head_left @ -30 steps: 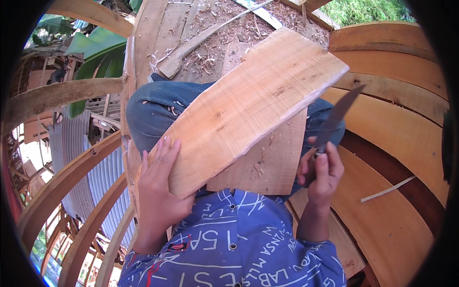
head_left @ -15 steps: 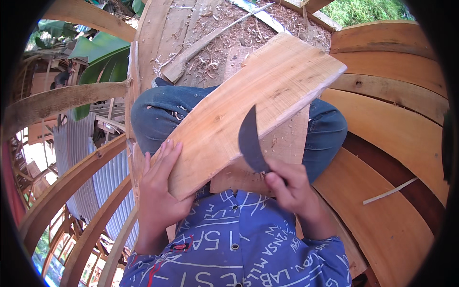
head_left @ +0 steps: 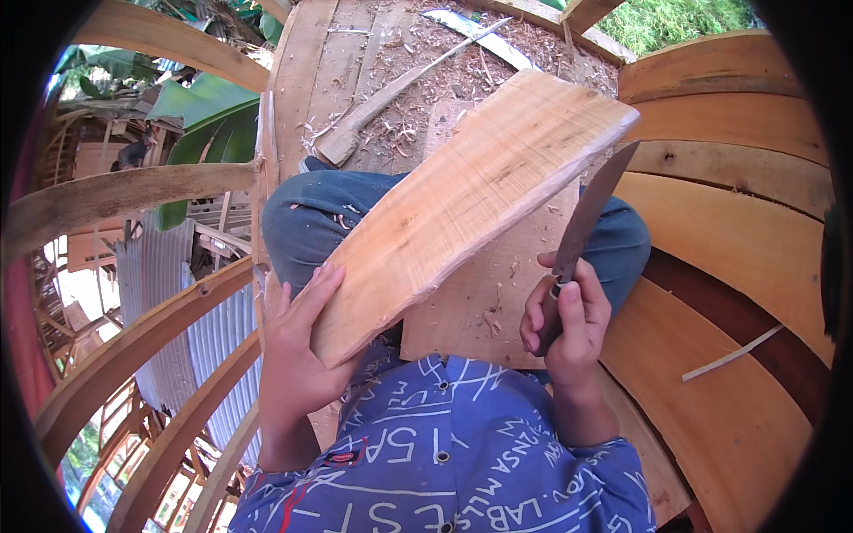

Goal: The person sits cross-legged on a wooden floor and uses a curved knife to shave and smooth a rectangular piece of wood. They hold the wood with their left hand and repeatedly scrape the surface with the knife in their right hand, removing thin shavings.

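1. Inspecting the plank [head_left: 471, 209], taken as landmark: it lies aslant across the person's lap, over the lower board [head_left: 498, 306]. Its long axis runs from a near-left end to a far-right end.

2. Left hand [head_left: 302, 355]: on the plank's near-left end, fingers laid over the upper face at its left edge. Part of the hand passes out of sight beneath the near corner; thumb position cannot be told.

3. Right hand [head_left: 579, 332]: clamped round the handle of the knife [head_left: 591, 213], right of the plank's near half and apart from it.

4. Governing relation: the plank lies left of and ahead of the right hand, its rough, pale right-hand edge facing the knife. The blade slants forward and rightward, more steeply than that edge, with its tip just beside the plank's far-right corner. Contact at the tip cannot be confirmed. The right hand is nearer the middle of this edge; the left hand is nearer the plank's near-left end.

5. Surroundings: jeans [head_left: 626, 249] on both sides of the plank; wood shavings [head_left: 404, 133] and a tapered stick [head_left: 378, 108] beyond its far side; a thin strip [head_left: 733, 354] well to its right.
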Action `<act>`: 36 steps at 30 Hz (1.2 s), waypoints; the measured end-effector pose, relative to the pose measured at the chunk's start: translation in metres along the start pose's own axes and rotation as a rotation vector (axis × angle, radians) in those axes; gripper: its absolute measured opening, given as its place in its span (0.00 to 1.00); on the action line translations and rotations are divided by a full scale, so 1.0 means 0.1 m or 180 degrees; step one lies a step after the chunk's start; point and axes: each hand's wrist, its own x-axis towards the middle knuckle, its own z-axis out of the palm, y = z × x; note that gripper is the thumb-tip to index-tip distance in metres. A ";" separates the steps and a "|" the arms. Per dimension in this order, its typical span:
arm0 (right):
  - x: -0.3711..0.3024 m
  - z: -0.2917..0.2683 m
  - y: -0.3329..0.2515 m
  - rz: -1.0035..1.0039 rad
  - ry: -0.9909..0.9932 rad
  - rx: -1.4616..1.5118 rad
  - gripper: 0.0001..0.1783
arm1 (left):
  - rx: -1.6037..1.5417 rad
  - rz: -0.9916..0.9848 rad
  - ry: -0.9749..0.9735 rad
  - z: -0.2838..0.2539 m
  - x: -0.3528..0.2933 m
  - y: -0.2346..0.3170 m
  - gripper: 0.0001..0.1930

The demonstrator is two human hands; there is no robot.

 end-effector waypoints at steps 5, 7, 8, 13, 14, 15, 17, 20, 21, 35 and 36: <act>0.00 0.01 -0.03 -0.0298 -0.0943 -0.0964 0.13 | -0.0115 -0.0021 -0.0136 -0.08 0.01 -0.01 0.40; 0.01 -0.10 -0.05 0.0429 -0.0402 -0.0255 0.13 | -0.0128 -0.0024 -0.0105 -0.09 0.02 0.00 0.40; 0.05 -0.05 -0.05 0.0235 -0.0038 0.0706 0.13 | -0.0104 -0.0014 -0.0112 -0.11 0.03 0.01 0.40; 0.02 -0.01 0.03 -0.0451 -0.0875 -0.0785 0.16 | -0.0064 -0.0069 -0.0175 -0.09 0.01 -0.02 0.39; 0.03 -0.04 -0.02 -0.0114 -0.0540 -0.0333 0.16 | -0.0164 -0.0134 -0.0219 -0.11 0.01 -0.02 0.39; 0.05 -0.07 -0.05 0.0222 -0.0204 0.0118 0.16 | -0.0264 -0.0198 -0.0264 -0.12 0.01 -0.03 0.39; 0.08 -0.05 0.00 -0.0077 -0.0368 -0.0104 0.16 | -0.0194 -0.0145 -0.0221 -0.08 0.02 -0.03 0.39; 0.01 0.16 0.05 -0.0351 -0.1159 -0.0952 0.18 | -0.0194 -0.0132 -0.0272 -0.10 0.02 -0.05 0.38; 0.04 0.13 0.03 -0.0331 -0.0970 -0.0970 0.17 | -0.0223 -0.0149 -0.0298 -0.11 0.02 -0.06 0.38; 0.11 0.04 -0.06 -0.0009 -0.0582 -0.0420 0.14 | -0.0015 -0.0044 -0.0176 -0.09 0.04 -0.04 0.39; 0.08 0.12 -0.04 -0.0219 -0.0839 -0.0724 0.14 | 0.0031 0.0002 -0.0187 -0.08 0.05 -0.04 0.39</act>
